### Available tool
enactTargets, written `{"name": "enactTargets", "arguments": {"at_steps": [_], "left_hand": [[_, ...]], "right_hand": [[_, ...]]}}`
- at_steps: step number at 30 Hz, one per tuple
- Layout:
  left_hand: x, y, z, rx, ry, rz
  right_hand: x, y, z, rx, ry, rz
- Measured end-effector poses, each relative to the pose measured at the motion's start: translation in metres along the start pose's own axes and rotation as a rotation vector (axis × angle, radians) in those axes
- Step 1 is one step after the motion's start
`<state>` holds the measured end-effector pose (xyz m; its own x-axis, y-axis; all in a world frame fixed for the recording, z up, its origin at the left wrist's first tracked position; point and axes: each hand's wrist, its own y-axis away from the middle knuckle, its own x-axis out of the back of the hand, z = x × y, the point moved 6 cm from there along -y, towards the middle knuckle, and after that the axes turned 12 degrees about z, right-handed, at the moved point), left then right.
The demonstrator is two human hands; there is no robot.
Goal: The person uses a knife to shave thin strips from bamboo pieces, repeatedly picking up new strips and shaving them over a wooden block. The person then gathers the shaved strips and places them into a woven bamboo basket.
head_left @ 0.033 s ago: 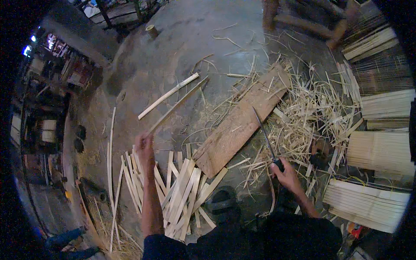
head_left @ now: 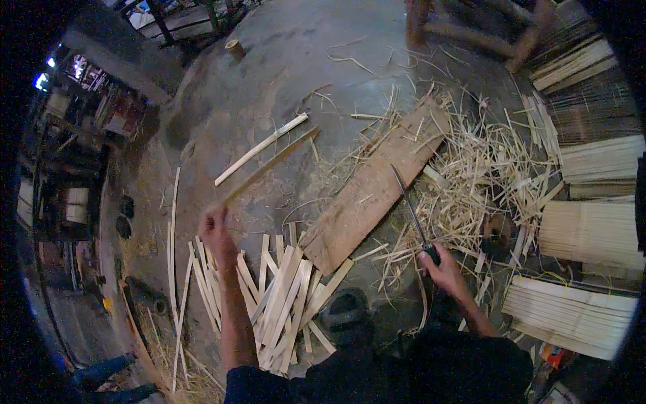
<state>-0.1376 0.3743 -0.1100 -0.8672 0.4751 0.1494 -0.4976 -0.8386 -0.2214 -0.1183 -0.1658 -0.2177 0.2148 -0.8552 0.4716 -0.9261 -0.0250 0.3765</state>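
My left hand [head_left: 218, 237] is closed on one end of a thin bamboo strip [head_left: 274, 162], which slants away to the upper right above the floor; motion blurs both. In my right hand [head_left: 447, 272] is the dark handle of a long, narrow knife [head_left: 409, 203]. Its blade points away from me, and the tip overlaps the edge of a worn wooden board [head_left: 367, 202]. Close below my left hand, many pale split bamboo strips [head_left: 288, 296] lie in a loose pile. Another pale strip [head_left: 262, 149] rests on the floor beyond the held one.
Curly shavings [head_left: 494, 172] heap along the board's right side. Bundles of pale slats [head_left: 592, 232] line the far right. Long thin strips [head_left: 173, 236] lie on the left floor. A short bamboo piece [head_left: 235, 47] stands farther off, and a wooden frame [head_left: 471, 37] is at the top right.
My left hand has shifted slightly left, and the held strip has moved with it, its far end now a little lower. The right hand and knife stay nearly still.
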Motion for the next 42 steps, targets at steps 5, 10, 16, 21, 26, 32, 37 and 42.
{"name": "enactTargets", "arguments": {"at_steps": [5,10,16,21,26,32,37,42], "left_hand": [[-0.02,0.015,0.171,-0.209,0.221,0.38],[-0.081,0.062,0.222,-0.211,0.392,0.325],[-0.151,0.141,0.215,-0.219,0.482,0.103],[-0.129,0.149,0.239,-0.122,0.615,0.156],[-0.13,0.185,0.246,-0.235,0.369,0.348],[-0.1,0.165,0.209,-0.225,0.212,0.285],[-0.114,0.169,0.231,-0.543,-0.092,0.375],[-0.112,0.159,0.227,-0.17,0.276,0.356]], "right_hand": [[0.009,0.016,-0.03,0.049,0.053,0.166],[0.023,0.025,-0.072,0.231,-0.029,0.188],[0.018,0.039,-0.103,0.251,-0.106,0.072],[0.008,0.049,-0.151,0.347,-0.095,-0.17],[-0.018,0.064,-0.19,0.545,-0.335,-0.17],[-0.042,0.055,-0.169,0.553,-0.141,-0.096],[-0.046,0.028,-0.129,0.39,0.042,-0.072],[-0.031,0.021,-0.115,0.28,0.092,-0.031]]}}
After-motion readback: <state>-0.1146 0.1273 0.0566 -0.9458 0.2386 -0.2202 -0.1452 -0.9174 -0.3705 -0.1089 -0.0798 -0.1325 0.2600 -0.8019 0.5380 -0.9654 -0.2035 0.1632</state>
